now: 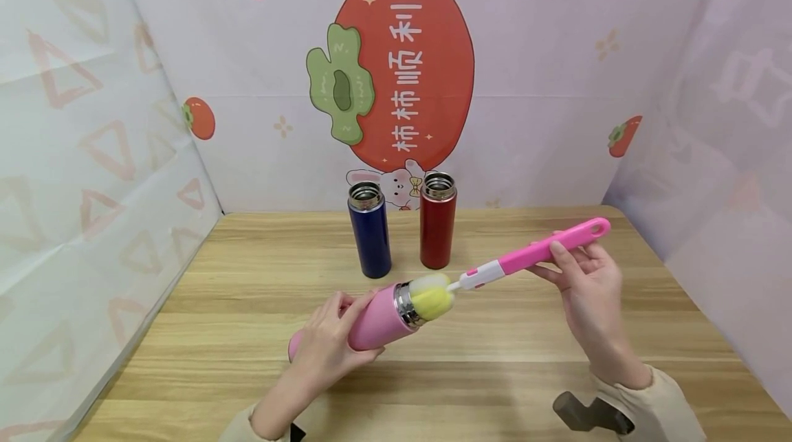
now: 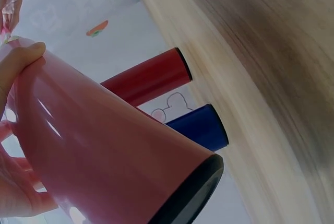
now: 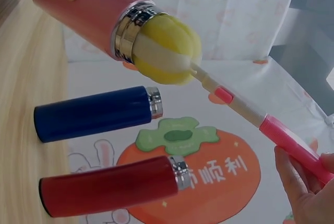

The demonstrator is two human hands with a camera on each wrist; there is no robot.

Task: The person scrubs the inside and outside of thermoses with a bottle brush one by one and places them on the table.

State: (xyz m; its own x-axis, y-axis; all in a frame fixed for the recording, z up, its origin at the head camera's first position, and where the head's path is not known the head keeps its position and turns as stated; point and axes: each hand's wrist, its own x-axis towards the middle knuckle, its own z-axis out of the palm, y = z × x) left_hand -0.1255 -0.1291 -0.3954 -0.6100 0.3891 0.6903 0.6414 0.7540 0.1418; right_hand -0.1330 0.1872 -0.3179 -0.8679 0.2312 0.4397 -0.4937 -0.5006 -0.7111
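Hands (image 1: 326, 340) (image 1: 588, 284), sponge (image 1: 434, 302) (at bottle mouth (image 1: 405, 306)) between

Pink handle (image 3: 299, 149) cut off, right-wrist view

This looks like a little booth, because cloth walls (image 1: 532, 105) with pictures (image 1: 442, 84) stand around three sides of a wooden table (image 1: 495, 366).

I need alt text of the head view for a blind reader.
A person's left hand holds a tilted pink bottle; the right hand, a brush, its yellow and white sponge head at the bottle's mouth. Behind, a blue bottle and a red bottle stand open on a wooden table.
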